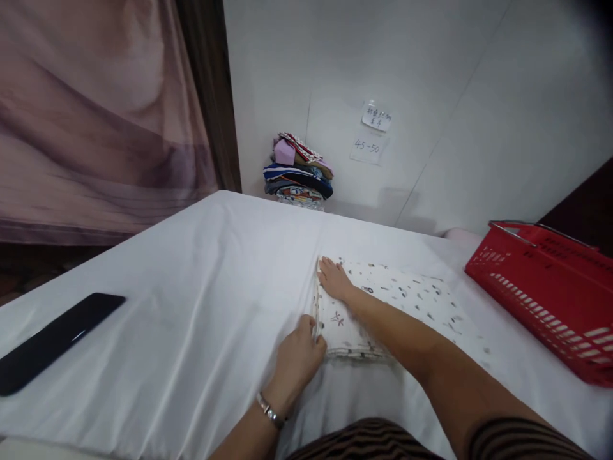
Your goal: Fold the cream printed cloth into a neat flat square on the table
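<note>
A white cloth [407,291] with small scattered prints lies folded in layers on the white-covered table [205,275]. My right hand [334,279] rests flat on its far left corner, fingers stretched out. At the near left edge, my left hand [299,351] has its thumb and fingers closed on the layered border of the cloth. A silver watch or bracelet [269,410] sits on my left wrist. My right forearm crosses over the cloth and hides part of it.
To the right stands a red plastic basket [541,281] with metal handles. A long black flat object [57,338] lies at the left. Folded clothes [299,169] are stacked beyond the table by the wall, where paper notes [368,147] hang. A pinkish curtain [96,115] hangs at the left.
</note>
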Tool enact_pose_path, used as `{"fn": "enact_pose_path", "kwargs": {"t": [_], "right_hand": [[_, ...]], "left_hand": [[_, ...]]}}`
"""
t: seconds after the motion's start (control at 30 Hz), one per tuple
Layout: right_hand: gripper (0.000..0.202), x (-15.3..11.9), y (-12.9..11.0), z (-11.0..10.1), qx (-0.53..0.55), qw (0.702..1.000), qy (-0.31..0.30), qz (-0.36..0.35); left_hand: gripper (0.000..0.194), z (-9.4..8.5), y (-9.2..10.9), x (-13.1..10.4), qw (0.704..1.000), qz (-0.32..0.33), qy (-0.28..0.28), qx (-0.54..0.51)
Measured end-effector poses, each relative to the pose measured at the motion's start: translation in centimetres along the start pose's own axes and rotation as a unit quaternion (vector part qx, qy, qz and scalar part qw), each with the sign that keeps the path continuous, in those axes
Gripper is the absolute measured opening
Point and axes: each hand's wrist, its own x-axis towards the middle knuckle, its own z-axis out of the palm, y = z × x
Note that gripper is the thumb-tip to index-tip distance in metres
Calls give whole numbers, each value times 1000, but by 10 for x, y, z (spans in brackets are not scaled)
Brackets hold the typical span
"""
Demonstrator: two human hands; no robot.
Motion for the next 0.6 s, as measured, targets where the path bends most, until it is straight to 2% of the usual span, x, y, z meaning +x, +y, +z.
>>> {"fn": "enact_pose_path", "kwargs": {"t": [0.1, 0.2, 0.33, 0.47, 0.6], "right_hand": [[51, 3, -3, 3, 9, 1000, -1, 12], [51, 0, -5, -6, 23, 1000, -4, 15], [54, -24, -14, -15, 49, 998, 34, 3], [55, -50, -27, -4, 67, 997, 33, -13], [56, -52, -32, 0, 78, 997, 23, 0]], "left_hand": [[26, 0, -2, 2, 1000, 1, 0, 8], [26, -3, -2, 4, 1000, -15, -9, 4], [28, -5, -1, 7, 1000, -19, -4, 0], [26, -4, -3, 9, 1000, -24, 1, -13], [25, -2, -7, 13, 999, -21, 12, -38]]}}
